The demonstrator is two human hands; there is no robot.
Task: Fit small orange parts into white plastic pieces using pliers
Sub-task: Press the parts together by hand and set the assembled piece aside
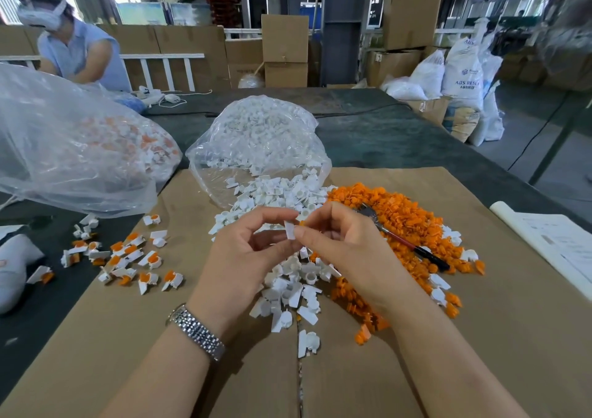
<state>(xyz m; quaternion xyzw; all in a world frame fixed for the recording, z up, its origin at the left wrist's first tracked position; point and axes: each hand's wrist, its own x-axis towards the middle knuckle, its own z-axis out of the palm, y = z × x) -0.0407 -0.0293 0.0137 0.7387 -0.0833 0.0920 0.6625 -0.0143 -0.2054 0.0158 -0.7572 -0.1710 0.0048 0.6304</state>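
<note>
Over the middle of the cardboard sheet (480, 337), our left hand (243, 251) and right hand (342, 244) meet, fingertips pinching one white plastic piece (290, 229) with a small orange part (301, 223) at its top. We judge both light, stiff and slippery, best pinched by the flat sides. The pliers (403, 241) lie untouched on the orange pile (400, 219) toward the right edge. Fingers hide the joint, so seating is unclear.

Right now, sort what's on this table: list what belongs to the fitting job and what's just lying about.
Job:
- white piece pinched by left hand and right hand
- white pieces pile
- orange parts pile
- pliers, lying unused on the orange pile
- finished pieces

Lying about:
- paper sheets
- cables and plugs
</note>
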